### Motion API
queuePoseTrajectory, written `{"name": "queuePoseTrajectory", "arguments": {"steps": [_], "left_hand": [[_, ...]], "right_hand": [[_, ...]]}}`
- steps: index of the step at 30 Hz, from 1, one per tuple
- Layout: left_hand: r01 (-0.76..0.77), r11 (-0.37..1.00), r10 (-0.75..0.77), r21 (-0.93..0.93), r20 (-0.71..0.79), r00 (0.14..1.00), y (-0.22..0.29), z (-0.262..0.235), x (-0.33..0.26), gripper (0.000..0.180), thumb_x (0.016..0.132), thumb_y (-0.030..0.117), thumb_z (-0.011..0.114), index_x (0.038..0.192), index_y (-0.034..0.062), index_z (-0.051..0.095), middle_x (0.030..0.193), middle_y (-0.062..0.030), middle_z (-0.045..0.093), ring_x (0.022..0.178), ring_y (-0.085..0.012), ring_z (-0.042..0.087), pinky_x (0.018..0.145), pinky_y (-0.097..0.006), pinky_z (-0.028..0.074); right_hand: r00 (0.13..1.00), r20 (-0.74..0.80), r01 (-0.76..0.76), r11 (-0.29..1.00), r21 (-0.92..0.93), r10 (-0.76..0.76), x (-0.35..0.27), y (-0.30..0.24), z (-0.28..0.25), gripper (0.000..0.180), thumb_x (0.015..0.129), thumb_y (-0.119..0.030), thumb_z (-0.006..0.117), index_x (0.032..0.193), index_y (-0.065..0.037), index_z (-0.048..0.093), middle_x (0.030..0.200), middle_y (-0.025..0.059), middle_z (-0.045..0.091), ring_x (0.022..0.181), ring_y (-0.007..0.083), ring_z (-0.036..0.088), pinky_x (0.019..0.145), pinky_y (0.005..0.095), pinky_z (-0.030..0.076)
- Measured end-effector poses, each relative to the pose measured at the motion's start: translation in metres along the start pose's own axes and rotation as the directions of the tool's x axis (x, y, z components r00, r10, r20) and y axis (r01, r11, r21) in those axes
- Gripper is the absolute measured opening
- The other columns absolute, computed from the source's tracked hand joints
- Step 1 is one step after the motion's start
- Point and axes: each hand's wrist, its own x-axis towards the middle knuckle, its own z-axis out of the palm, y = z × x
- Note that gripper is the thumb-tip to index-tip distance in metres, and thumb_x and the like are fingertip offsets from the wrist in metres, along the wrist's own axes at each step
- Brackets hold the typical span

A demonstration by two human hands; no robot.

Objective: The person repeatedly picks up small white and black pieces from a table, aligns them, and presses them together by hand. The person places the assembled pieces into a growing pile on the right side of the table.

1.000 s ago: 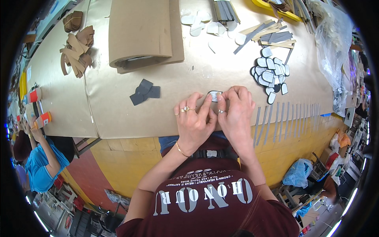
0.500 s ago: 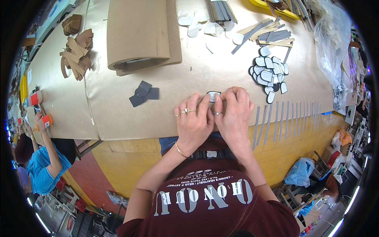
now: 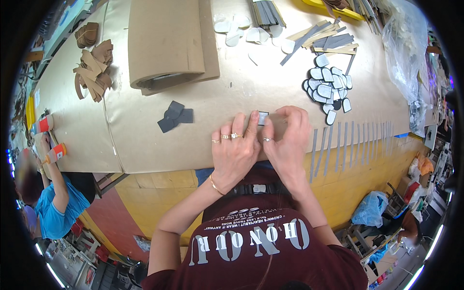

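The person's left hand (image 3: 235, 150) and right hand (image 3: 288, 137) rest side by side near the front edge of a long table (image 3: 145, 145) covered in brown paper. Between them is a small grey piece (image 3: 263, 117) with a pale middle. It lies flat on the paper, right in front of the person. The left hand's fingers are almost straight and lie flat, and one fingertip touches the left end of the piece. The right hand's fingers are bent and its fingertips press down by the right end. Neither hand is wrapped around anything; they seem to be pressing the piece flat. Just to the right of the hands, a row of thin grey strips (image 3: 348, 142) lies side by side along the table edge. Behind those sits a pile of little grey shapes with pale faces (image 3: 328, 86). They look like the piece under the fingers, so it seems many are already made, and this one looks still in the making. The strips in the row look not yet used, so there seems to be a lot left to do. To the left lie a few dark grey flat pieces (image 3: 175, 116). Farther back is a big roll of brown board (image 3: 166, 41). Off the left edge of the table, another person in a blue shirt (image 3: 55, 212) holds a small tube.
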Motion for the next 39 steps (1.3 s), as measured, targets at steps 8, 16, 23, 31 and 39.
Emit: {"name": "queuePoseTrajectory", "arguments": {"steps": [8,16,23,31,39], "left_hand": [[-0.022,1.0,0.022,-0.009,0.011,1.0,-0.003,0.003,-0.002,0.058,0.082,0.02,0.064,0.139,0.0151,0.059,0.121,-0.0093,0.059,0.091,-0.0257,0.054,0.082,-0.039,0.041],[0.005,0.996,-0.001,-0.094,0.033,0.999,-0.005,-0.003,-0.001,0.059,0.079,0.02,0.066,0.137,0.0149,0.06,0.119,-0.0091,0.059,0.093,-0.0263,0.055,0.083,-0.04,0.04],[0.023,0.932,-0.039,-0.362,-0.037,0.999,-0.014,-0.007,-0.008,0.053,0.08,0.012,0.066,0.132,0.0117,0.063,0.118,-0.011,0.059,0.096,-0.0273,0.057,0.087,-0.042,0.042],[0.461,0.867,-0.499,-0.191,-0.324,0.804,-0.064,-0.027,-0.003,0.04,0.086,0.014,0.069,0.126,0.0092,0.067,0.12,-0.0091,0.058,0.103,-0.0255,0.056,0.097,-0.043,0.036],[0.378,0.891,-0.441,-0.252,-0.275,0.855,-0.103,-0.03,-0.007,0.019,0.084,0.013,0.074,0.103,0.0087,0.071,0.108,-0.0117,0.06,0.098,-0.0287,0.056,0.094,-0.044,0.038]], "right_hand": [[0.954,0.196,0.28,0.905,-0.32,-0.226,-0.025,0.009,0.0,0.048,0.098,-0.048,0.05,0.134,-0.019,0.063,0.154,0.0189,0.038,0.137,0.0361,0.035,0.108,0.0505,0.024],[0.973,0.147,0.225,0.881,-0.417,-0.18,-0.036,0.016,-0.011,0.047,0.098,-0.045,0.054,0.134,-0.016,0.063,0.152,0.018,0.041,0.137,0.0357,0.037,0.109,0.0507,0.024],[0.962,0.023,0.271,0.944,-0.19,-0.272,-0.01,0.013,-0.002,0.037,0.088,-0.024,0.073,0.122,-0.011,0.066,0.128,0.0117,0.055,0.119,0.0325,0.049,0.096,0.0433,0.039],[0.963,0.208,0.173,0.985,0.001,-0.17,0.002,0.008,-0.016,0.025,0.082,-0.015,0.078,0.101,-0.009,0.063,0.104,0.0063,0.062,0.096,0.025,0.058,0.081,0.0398,0.041],[0.939,-0.333,0.01,0.977,-0.213,-0.082,0.044,0.018,-0.051,0.031,0.089,-0.019,0.072,0.116,-0.006,0.062,0.104,0.0144,0.062,0.104,0.036,0.058,0.092,0.0467,0.042]]}}
